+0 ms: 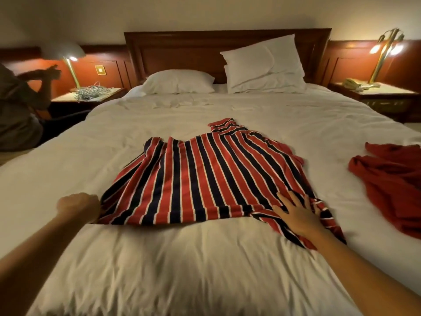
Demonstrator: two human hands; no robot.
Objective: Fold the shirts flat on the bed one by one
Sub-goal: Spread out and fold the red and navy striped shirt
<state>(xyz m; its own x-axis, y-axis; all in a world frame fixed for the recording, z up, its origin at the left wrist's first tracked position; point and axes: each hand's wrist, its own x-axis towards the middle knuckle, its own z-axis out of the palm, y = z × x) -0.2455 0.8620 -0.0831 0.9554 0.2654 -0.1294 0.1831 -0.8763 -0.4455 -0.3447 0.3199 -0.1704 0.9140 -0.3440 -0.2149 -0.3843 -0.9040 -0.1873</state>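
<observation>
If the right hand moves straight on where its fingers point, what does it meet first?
Probably more of the striped shirt: the right hand lies flat on its near corner, fingers aimed along the stripes.

— What's on the bed (182,270)?
— A striped shirt (205,179) in red, navy and white, spread over the white cover with its hem nearest the camera.
— And the hands?
— The left hand (78,207) grips the near left corner in a fist. The right hand (296,216) presses flat, fingers spread, on the rumpled near right corner.
— Anything else?
— A plain red shirt (391,185) is bunched near the right edge, and two pillows (178,84) lie by the headboard (182,51).
</observation>
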